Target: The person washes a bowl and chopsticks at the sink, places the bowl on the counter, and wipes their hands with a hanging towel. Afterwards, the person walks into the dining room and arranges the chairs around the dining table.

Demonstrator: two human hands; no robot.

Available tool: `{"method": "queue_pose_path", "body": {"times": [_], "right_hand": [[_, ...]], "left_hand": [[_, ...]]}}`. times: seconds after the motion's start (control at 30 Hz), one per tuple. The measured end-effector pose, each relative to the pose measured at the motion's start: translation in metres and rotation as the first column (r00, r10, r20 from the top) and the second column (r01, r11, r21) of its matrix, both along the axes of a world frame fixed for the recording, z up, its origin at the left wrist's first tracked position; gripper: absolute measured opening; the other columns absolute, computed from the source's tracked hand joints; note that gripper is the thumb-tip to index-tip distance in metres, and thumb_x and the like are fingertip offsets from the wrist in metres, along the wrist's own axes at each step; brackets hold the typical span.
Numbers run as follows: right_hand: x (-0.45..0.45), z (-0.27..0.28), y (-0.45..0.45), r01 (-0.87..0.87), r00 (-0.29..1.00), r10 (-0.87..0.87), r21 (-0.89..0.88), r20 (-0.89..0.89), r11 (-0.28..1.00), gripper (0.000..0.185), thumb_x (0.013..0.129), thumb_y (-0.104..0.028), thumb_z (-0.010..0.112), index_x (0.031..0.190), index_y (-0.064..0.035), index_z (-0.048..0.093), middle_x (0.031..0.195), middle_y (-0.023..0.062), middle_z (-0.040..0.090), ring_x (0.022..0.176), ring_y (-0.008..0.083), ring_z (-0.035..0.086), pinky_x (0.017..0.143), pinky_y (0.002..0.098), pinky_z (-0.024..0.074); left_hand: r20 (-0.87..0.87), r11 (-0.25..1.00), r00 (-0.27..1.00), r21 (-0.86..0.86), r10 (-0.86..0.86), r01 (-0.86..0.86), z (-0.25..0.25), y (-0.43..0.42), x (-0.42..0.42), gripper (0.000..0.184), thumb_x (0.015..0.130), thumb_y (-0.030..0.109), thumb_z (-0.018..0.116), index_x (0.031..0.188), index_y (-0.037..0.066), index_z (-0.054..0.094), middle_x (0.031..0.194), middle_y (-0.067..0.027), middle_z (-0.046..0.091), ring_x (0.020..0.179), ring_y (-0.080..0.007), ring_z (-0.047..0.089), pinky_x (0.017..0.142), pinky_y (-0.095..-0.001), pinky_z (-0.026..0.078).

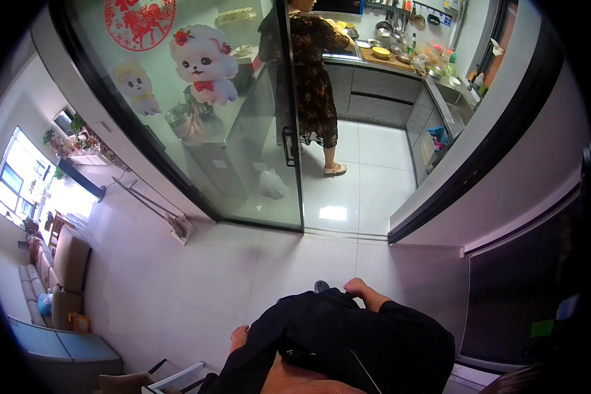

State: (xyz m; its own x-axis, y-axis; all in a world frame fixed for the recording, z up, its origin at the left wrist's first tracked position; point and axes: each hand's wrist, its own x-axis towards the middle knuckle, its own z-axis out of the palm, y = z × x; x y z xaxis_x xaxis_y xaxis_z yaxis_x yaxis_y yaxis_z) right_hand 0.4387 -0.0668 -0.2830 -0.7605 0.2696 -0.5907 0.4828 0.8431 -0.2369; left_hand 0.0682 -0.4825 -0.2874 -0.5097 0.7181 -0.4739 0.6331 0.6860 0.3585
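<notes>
My right hand (356, 287) hangs in front of my body, above the pale floor tiles (308, 256). From above it looks loosely curled, but its fingers are mostly hidden. At my other side, my left hand (239, 337) shows only in part past my dark top (348, 328), and its fingers cannot be made out. No object can be seen in either hand. The tip of a dark shoe (321, 286) peeks out below me. Ahead stands a black-framed glass sliding door (243, 151) with dog stickers, beside an open doorway.
Beyond the doorway a person in a dark patterned dress (315, 79) stands at the kitchen counter (377, 59). A sink (454, 102) is at the right. A mop (177, 226) leans near the door. A sofa (69, 269) and a blue-topped cabinet (65, 348) are at the left.
</notes>
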Motion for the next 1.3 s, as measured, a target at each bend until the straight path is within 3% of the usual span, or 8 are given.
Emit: {"method": "queue_pose_path", "body": {"times": [0.3,0.47,0.6,0.67,0.9,0.97,1.07,1.3], "right_hand": [[-0.004,0.017,0.002,-0.015,1.0,0.015,-0.015,-0.001,1.0,0.018,0.066,-0.021,0.062,0.079,-0.0089,0.068,0.08,0.0167,0.065,0.075,0.0356,0.063,0.065,0.045,0.0506],[-0.002,0.01,0.0,-0.004,1.0,0.003,-0.013,-0.005,1.0,0.016,0.066,-0.022,0.063,0.075,-0.0095,0.066,0.074,0.0153,0.064,0.071,0.0354,0.062,0.06,0.0464,0.0487],[-0.001,0.005,-0.002,-0.004,1.0,0.004,-0.001,-0.005,1.0,0.015,0.066,-0.022,0.063,0.072,-0.0089,0.066,0.073,0.0152,0.064,0.07,0.0353,0.062,0.059,0.0457,0.049],[-0.002,0.005,-0.002,-0.022,1.0,0.022,-0.001,-0.02,1.0,0.015,0.065,-0.022,0.063,0.07,-0.0082,0.066,0.071,0.015,0.064,0.07,0.0348,0.062,0.059,0.0454,0.0492],[-0.002,0.01,-0.001,0.011,0.999,-0.01,-0.018,0.053,1.0,0.015,0.064,-0.022,0.065,0.07,-0.0081,0.066,0.072,0.0143,0.065,0.07,0.0342,0.063,0.059,0.0456,0.0494],[0.0,0.01,-0.003,0.029,0.999,-0.028,-0.017,0.038,0.999,0.014,0.063,-0.02,0.065,0.07,-0.0079,0.067,0.073,0.0145,0.065,0.07,0.0341,0.063,0.059,0.0458,0.0494],[-0.001,0.019,-0.004,-0.001,0.999,0.0,0.031,0.034,1.0,0.014,0.064,-0.019,0.063,0.07,-0.0076,0.067,0.073,0.0151,0.065,0.07,0.0348,0.063,0.059,0.0459,0.0495],[0.0,0.031,-0.006,0.012,0.999,-0.013,0.014,0.044,1.0,0.014,0.065,-0.018,0.062,0.071,-0.0069,0.067,0.073,0.0164,0.064,0.07,0.0359,0.062,0.06,0.0455,0.0497]], "left_hand": [[-0.06,1.0,0.998,-0.021,0.003,-0.004,0.017,0.007,-0.003,0.027,0.087,0.029,0.051,0.104,0.014,0.065,0.099,-0.0112,0.065,0.098,-0.0304,0.059,0.084,-0.0409,0.046],[-0.013,0.995,1.0,-0.095,0.026,-0.027,0.02,0.015,-0.008,0.031,0.085,0.035,0.051,0.101,0.012,0.065,0.096,-0.0132,0.065,0.094,-0.0337,0.06,0.079,-0.0444,0.046],[-0.035,0.991,0.997,-0.117,-0.075,0.07,0.05,0.029,-0.001,0.029,0.085,0.032,0.05,0.097,0.011,0.066,0.096,-0.0137,0.066,0.094,-0.0328,0.061,0.079,-0.0435,0.048],[-0.047,0.951,0.964,-0.185,-0.262,0.25,0.059,0.035,0.001,0.027,0.084,0.029,0.049,0.092,0.011,0.067,0.095,-0.0138,0.066,0.094,-0.0326,0.062,0.08,-0.0414,0.049],[-0.064,0.935,0.958,-0.244,-0.281,0.258,0.046,0.035,-0.004,0.026,0.084,0.027,0.05,0.087,0.009,0.067,0.094,-0.0139,0.066,0.092,-0.0323,0.063,0.077,-0.0417,0.051],[-0.199,0.925,0.906,-0.004,-0.373,0.38,0.001,0.013,-0.017,0.025,0.084,0.026,0.05,0.084,0.008,0.067,0.091,-0.0147,0.066,0.09,-0.0324,0.064,0.075,-0.0424,0.052],[-0.116,0.942,0.94,-0.142,-0.32,0.303,0.024,0.029,-0.01,0.024,0.083,0.026,0.051,0.084,0.007,0.066,0.089,-0.0154,0.066,0.087,-0.0326,0.064,0.074,-0.0425,0.052],[-0.072,0.946,0.952,-0.156,-0.298,0.284,0.033,0.036,-0.008,0.024,0.084,0.027,0.051,0.089,0.008,0.066,0.091,-0.014,0.066,0.088,-0.0322,0.063,0.074,-0.0424,0.051]]}}
